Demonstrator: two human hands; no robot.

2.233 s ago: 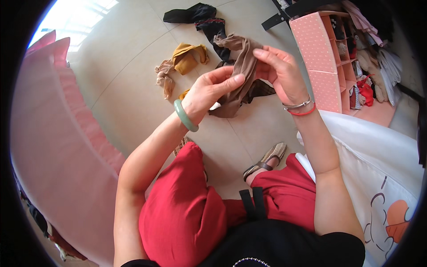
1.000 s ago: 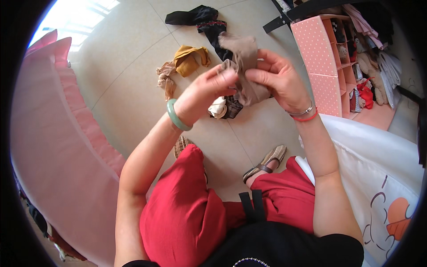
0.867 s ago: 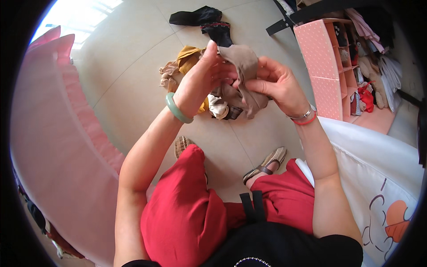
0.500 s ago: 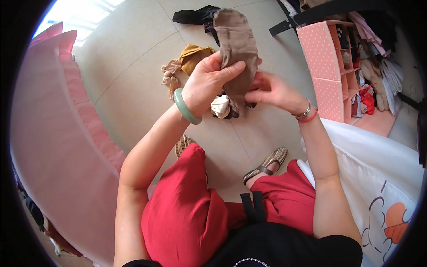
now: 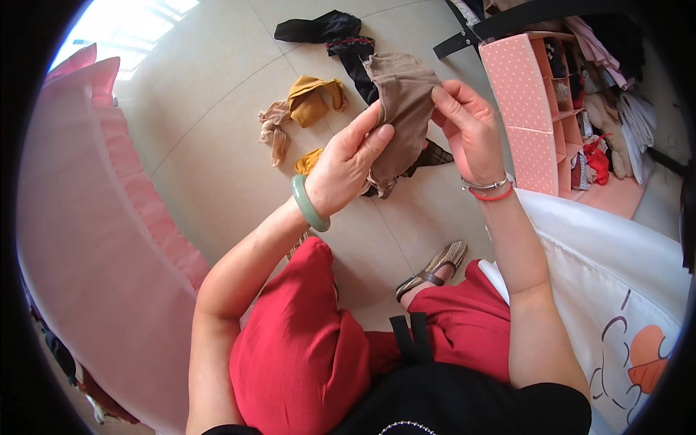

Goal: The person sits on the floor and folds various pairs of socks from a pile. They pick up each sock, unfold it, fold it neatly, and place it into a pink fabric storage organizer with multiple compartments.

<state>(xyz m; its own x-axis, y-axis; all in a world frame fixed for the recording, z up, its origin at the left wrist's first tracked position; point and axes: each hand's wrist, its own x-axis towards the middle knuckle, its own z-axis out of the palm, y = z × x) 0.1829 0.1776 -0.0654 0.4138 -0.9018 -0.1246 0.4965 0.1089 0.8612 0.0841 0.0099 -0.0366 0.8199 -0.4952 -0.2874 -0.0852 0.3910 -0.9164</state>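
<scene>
A thin, stretchy brown sock hangs in front of me above the floor, held between both hands. My left hand, with a green bangle at the wrist, pinches its left edge between thumb and fingers. The upper right edge is gripped by the fingertips of my right hand. Beyond the sock, black socks lie on the tiles. A mustard sock and a knotted beige stocking lie to the left. Behind the brown sock, a dark checked cloth is partly hidden.
A pink dotted organizer box with compartments of small clothes stands at the right. Pink frilled bedding runs along the left. White printed fabric hangs at my right. A sandalled foot rests on the tiled floor.
The brown sock has come lower and slightly right. My right hand has risen from its lower end to its upper right edge. The white bundle beneath is now hidden.
</scene>
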